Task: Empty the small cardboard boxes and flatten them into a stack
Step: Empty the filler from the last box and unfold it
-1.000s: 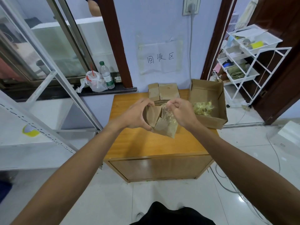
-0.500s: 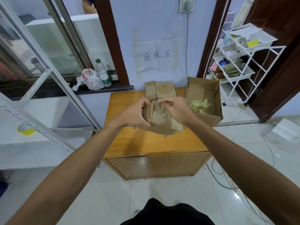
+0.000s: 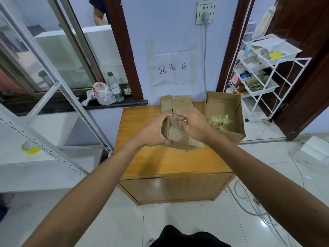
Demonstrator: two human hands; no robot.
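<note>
Small cardboard box [image 3: 179, 135], gripped by both hands [image 3: 153, 133] [image 3: 195, 126] above the table [image 3: 142, 122], could spill (contents unseen).

A second ago I see the small box [image 3: 179, 135] held tilted, its open end turned toward me with crinkled clear wrapping showing at the mouth. Now it lies flatter and lower, its long side toward me and its near corner down close to the wooden cabinet top [image 3: 160, 161]; whether it touches, I cannot tell. My left hand [image 3: 153, 131] now wraps the box's left end from below rather than cupping it from the side. My right hand [image 3: 194, 125] has shifted onto the top, fingers curled at the upper edge where a little clear wrapping shows. Both hands sit farther from me, nearer the flattened cardboard [image 3: 175, 103] at the back.
</note>
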